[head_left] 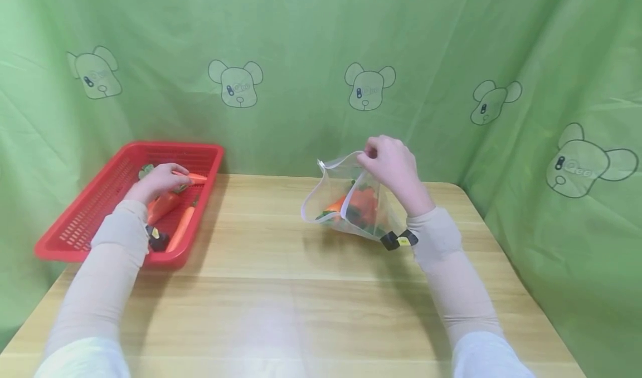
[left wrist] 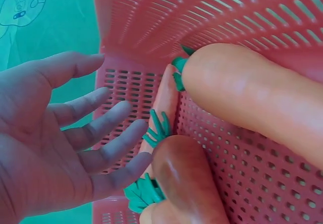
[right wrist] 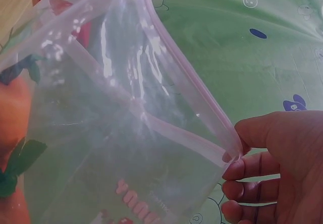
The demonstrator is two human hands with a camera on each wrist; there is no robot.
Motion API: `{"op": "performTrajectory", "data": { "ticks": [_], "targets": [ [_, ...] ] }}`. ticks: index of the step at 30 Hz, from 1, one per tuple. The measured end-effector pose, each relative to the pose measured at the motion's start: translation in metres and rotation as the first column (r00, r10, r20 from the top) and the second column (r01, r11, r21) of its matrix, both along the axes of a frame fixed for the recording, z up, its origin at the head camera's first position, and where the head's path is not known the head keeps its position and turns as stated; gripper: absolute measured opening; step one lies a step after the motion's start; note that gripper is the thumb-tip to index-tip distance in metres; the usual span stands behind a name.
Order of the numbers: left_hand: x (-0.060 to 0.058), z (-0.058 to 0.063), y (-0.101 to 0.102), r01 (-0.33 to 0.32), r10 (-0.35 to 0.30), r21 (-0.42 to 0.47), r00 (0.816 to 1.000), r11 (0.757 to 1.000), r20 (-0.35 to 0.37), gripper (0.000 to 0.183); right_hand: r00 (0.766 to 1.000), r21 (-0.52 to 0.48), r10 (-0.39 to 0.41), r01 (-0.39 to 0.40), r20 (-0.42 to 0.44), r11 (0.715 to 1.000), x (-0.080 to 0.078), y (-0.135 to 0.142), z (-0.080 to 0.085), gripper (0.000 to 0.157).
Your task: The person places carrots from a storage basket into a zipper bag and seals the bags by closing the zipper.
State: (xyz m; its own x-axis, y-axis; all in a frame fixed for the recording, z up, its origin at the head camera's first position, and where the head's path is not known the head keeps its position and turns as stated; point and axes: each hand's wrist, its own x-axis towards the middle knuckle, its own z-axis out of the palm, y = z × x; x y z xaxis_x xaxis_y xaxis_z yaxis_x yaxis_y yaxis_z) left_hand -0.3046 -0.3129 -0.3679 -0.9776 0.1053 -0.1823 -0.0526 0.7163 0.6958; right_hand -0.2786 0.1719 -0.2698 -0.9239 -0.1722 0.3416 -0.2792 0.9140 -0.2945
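Observation:
My left hand (head_left: 156, 182) is over the red plastic basket (head_left: 204, 211), fingers loosely bent near an orange carrot (head_left: 197, 178). In the left wrist view the left hand (left wrist: 50, 138) has its fingers spread, nothing held, fingertips right by a carrot (left wrist: 184, 171) with a green top. A large carrot (left wrist: 242, 90) lies farther right there. My right hand (head_left: 393, 163) pinches the rim corner of a clear zip bag (head_left: 335, 184) between thumb and index finger. The bag's mouth gapes toward the left, and orange carrots (head_left: 362, 202) with green leaves lie inside.
The basket stands at the table's back left; another carrot (head_left: 181, 227) lies along its right wall. Under everything is a wooden table (head_left: 271, 300). A green curtain (head_left: 301, 116) with printed bear faces hangs behind and at the sides.

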Motion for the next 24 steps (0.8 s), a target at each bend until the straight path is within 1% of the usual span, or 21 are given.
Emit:
{"op": "performTrajectory", "data": {
  "ticks": [5, 7, 9, 11, 13, 16, 20, 24],
  "targets": [
    [-0.004, -0.008, -0.001, 0.066, -0.066, 0.003, 0.994, 0.998, 0.085, 0.043, 1.000, 0.001, 0.000, 0.000, -0.001, 1.000, 0.000, -0.001, 0.000, 0.016],
    [-0.006, -0.011, -0.001, 0.095, -0.098, 0.032, 0.988, 0.995, 0.122, 0.037, 1.000, 0.001, -0.001, 0.001, -0.003, 1.000, 0.000, -0.001, 0.000, 0.016],
    [-0.008, -0.013, -0.001, 0.125, -0.131, 0.050, 0.981, 0.991, 0.145, 0.033, 1.000, 0.000, -0.002, 0.002, -0.006, 1.000, 0.001, -0.001, 0.000, 0.015],
    [-0.009, -0.013, -0.001, 0.155, -0.164, 0.066, 0.973, 0.986, 0.164, 0.032, 1.000, 0.001, -0.003, 0.003, -0.007, 1.000, 0.001, -0.001, 0.001, 0.015],
    [-0.010, -0.014, 0.000, 0.178, -0.185, 0.054, 0.967, 0.983, 0.177, 0.035, 1.000, 0.005, -0.004, 0.004, -0.006, 1.000, 0.001, -0.001, 0.001, 0.015],
    [-0.011, -0.014, 0.000, 0.176, -0.181, 0.041, 0.957, 0.983, 0.226, 0.042, 1.000, 0.006, -0.004, 0.004, -0.003, 1.000, 0.001, -0.002, 0.002, 0.015],
    [-0.011, -0.013, 0.000, 0.168, -0.167, 0.024, 0.939, 0.985, 0.300, 0.048, 1.000, 0.008, 0.001, -0.001, -0.001, 1.000, 0.002, -0.002, 0.001, 0.015],
    [-0.011, -0.014, 0.002, 0.191, -0.179, -0.008, 0.929, 0.981, 0.324, 0.052, 1.000, 0.007, 0.000, 0.000, -0.002, 1.000, 0.003, -0.002, 0.001, 0.015]
  ]
}}
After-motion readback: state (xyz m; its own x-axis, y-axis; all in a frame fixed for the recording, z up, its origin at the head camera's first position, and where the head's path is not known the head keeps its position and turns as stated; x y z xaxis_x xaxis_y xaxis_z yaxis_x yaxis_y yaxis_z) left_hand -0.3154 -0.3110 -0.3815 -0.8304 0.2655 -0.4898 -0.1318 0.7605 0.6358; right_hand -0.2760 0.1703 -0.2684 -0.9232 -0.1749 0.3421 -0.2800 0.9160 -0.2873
